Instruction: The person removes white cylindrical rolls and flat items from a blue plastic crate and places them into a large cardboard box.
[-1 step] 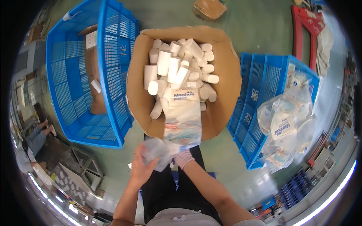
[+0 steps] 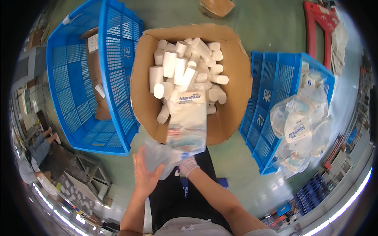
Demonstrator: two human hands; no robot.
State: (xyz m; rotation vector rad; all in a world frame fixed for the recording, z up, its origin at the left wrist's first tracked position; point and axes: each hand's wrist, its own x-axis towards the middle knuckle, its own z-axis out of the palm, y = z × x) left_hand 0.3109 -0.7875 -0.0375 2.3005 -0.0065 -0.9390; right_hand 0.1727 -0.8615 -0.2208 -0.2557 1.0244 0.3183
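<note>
A clear printed plastic bag (image 2: 188,118) lies over the near side of a cardboard box (image 2: 238,114), its far end resting on a heap of white rolls (image 2: 170,64). My left hand (image 2: 145,173), bare with a ring, has its thumb and fingers around the loose, cloudy mouth (image 2: 155,155) of the bag. At the bag's near end is my right hand (image 2: 188,166), in a striped glove, gripping the plastic; its fingers are largely hidden beneath it.
A tall blue crate (image 2: 116,74) at the left holds cardboard and a white roll (image 2: 100,91). Filled plastic bags (image 2: 297,129) heap over the blue crate (image 2: 267,84) at the right. A red metal frame (image 2: 315,23) stands far right; a brown carton (image 2: 217,7) lies beyond the box. Another person sits far left.
My left hand and the bag have shifted slightly left. The bag's mouth is spread a little further to the left. The rolls look the same.
</note>
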